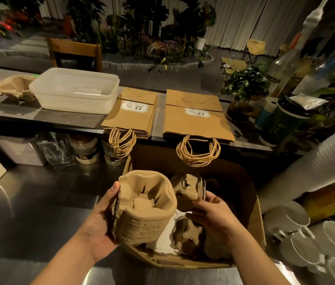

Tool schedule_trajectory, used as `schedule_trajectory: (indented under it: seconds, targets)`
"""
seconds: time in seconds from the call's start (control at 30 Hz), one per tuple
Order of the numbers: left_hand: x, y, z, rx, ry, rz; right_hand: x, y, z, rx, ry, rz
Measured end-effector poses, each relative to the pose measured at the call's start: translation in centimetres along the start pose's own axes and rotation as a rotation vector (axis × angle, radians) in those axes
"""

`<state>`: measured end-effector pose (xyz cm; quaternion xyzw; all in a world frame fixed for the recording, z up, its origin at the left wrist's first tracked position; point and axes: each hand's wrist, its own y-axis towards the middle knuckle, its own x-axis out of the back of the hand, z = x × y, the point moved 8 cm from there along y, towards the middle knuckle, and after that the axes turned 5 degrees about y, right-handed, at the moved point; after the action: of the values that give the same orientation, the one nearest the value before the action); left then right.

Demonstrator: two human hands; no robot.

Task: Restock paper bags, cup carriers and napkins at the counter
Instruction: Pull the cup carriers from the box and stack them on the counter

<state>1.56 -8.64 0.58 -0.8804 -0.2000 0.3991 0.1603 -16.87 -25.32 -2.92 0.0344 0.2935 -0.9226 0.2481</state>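
Observation:
My left hand (98,221) grips a thick stack of brown pulp cup carriers (144,208), held over the left side of an open cardboard box (259,221). My right hand (214,214) rests in the box, fingers on another stack of carriers (189,192); a further stack (187,235) lies below on white paper. On the raised counter lie two piles of flat brown paper bags, a narrow pile (131,114) and a wider pile (197,118), handles hanging over the edge. Another carrier stack (14,88) sits at the counter's far left.
An empty translucent plastic tub (76,89) stands on the counter beside the left carriers. Jars (84,149) line up under the counter ledge. White mugs (306,237), a sleeve of cups (316,165), bottles and a potted plant (244,83) crowd the right.

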Motion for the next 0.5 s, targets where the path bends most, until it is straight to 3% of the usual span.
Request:
schedule_trajectory:
  seconds: [0.33, 0.5]
  targets:
    - [-0.2, -1.2, 0.3, 0.126, 0.072, -0.115, 1.0, -6.4, 0.4, 0.229, -0.221, -0.145]
    - [-0.5, -1.8, 0.9, 0.199, 0.111, -0.152, 1.3, -7.9, 1.7, 0.477, -0.367, -0.211]
